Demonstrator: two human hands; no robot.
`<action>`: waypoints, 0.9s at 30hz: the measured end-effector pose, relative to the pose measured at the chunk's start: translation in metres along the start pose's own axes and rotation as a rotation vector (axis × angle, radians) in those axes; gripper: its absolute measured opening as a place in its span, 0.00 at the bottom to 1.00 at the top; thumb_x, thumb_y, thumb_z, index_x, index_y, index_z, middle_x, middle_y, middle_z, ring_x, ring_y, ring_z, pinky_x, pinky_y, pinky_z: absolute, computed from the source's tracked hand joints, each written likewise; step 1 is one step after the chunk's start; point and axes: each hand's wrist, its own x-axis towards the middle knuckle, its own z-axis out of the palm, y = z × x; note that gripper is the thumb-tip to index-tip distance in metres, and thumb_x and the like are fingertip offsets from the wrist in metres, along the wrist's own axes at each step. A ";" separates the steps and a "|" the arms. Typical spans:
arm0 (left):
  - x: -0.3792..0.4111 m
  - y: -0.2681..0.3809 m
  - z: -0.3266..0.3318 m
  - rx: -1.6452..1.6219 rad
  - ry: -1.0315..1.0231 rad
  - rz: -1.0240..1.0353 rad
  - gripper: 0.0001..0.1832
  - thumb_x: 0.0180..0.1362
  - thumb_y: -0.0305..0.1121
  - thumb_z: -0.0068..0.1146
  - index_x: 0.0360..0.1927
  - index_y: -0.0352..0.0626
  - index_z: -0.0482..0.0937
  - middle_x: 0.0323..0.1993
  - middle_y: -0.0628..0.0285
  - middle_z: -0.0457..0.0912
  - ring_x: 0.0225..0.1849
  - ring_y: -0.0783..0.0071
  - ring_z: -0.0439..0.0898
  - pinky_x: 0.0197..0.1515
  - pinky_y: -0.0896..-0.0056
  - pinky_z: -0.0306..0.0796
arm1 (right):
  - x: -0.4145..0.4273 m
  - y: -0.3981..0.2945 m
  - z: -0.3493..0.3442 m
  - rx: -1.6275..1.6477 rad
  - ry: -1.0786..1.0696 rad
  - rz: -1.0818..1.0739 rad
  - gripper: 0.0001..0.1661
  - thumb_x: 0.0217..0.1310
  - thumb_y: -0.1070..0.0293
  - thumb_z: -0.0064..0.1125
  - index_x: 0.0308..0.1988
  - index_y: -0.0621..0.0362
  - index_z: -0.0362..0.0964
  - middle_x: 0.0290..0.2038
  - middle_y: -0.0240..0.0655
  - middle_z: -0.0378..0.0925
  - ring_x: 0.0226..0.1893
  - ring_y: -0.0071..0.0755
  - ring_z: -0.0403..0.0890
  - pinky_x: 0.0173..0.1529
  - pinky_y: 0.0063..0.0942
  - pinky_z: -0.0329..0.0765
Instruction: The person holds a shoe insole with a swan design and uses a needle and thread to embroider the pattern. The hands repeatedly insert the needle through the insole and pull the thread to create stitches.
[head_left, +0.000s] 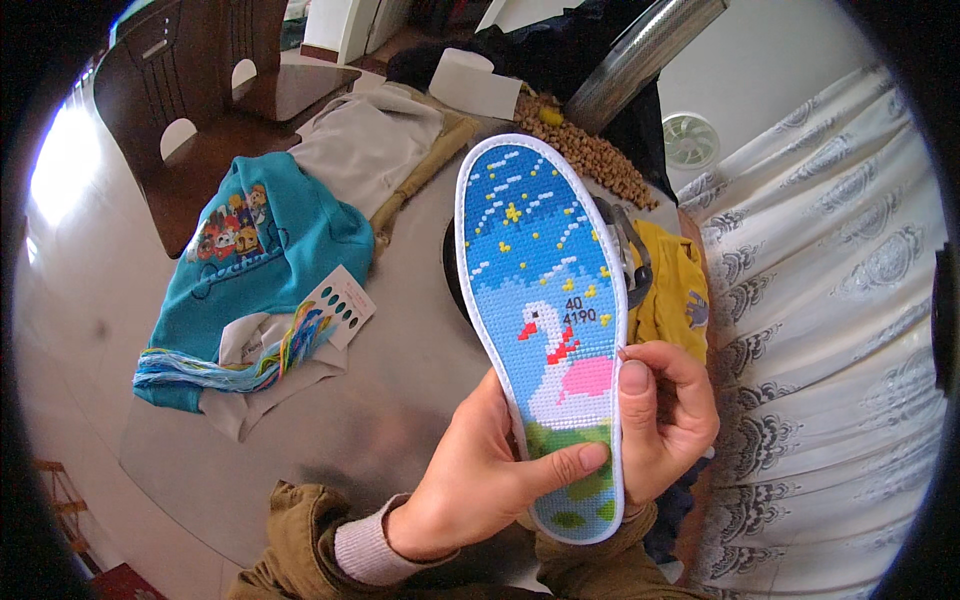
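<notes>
My left hand (480, 469) holds a cross-stitch shoe insole (510, 259) upright, its thumb across the lower front. White binding edges the insole. A white goose with a red scarf and pink wing is on a starry blue ground, with green at the heel; printed digits lie beside the goose. At the right rim my right hand (667, 424) pinches with thumb and index finger. Any needle there is too fine to make out. To the left, a hank of multicoloured embroidery floss (217, 375) lies over a teal sweatshirt (262, 225), partly through a white thread card (349, 300).
A grey table (390, 420) spreads below. Further back are a pale garment (375, 142), a toilet paper roll (465, 79), brown knobbly pieces (592, 154) and a slanted metal pipe (645, 64). Yellow cloth (667, 285) lies right, near a patterned curtain (817, 337). Wooden chairs (202, 157) stand left.
</notes>
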 end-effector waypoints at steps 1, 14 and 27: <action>0.000 -0.001 0.000 -0.015 0.027 0.021 0.28 0.46 0.23 0.60 0.50 0.34 0.60 0.45 0.61 0.70 0.47 0.77 0.69 0.51 0.74 0.64 | 0.000 0.000 0.000 -0.010 -0.004 -0.001 0.06 0.49 0.78 0.56 0.32 0.67 0.72 0.25 0.33 0.72 0.24 0.18 0.69 0.29 0.13 0.65; 0.000 0.003 -0.010 -0.597 -0.031 -0.191 0.19 0.63 0.45 0.30 0.43 0.41 0.65 0.16 0.68 0.60 0.13 0.79 0.57 0.15 0.82 0.53 | 0.001 -0.002 0.002 -0.075 -0.069 -0.135 0.04 0.48 0.78 0.57 0.30 0.62 0.72 0.27 0.36 0.70 0.24 0.26 0.71 0.27 0.16 0.66; -0.001 -0.031 -0.031 -0.854 -0.452 -0.269 0.20 0.59 0.45 0.40 0.49 0.43 0.60 0.14 0.68 0.61 0.12 0.81 0.60 0.13 0.85 0.54 | -0.004 -0.025 0.000 -0.277 -0.352 -0.376 0.15 0.41 0.83 0.59 0.34 0.57 0.74 0.28 0.33 0.63 0.19 0.22 0.73 0.19 0.18 0.73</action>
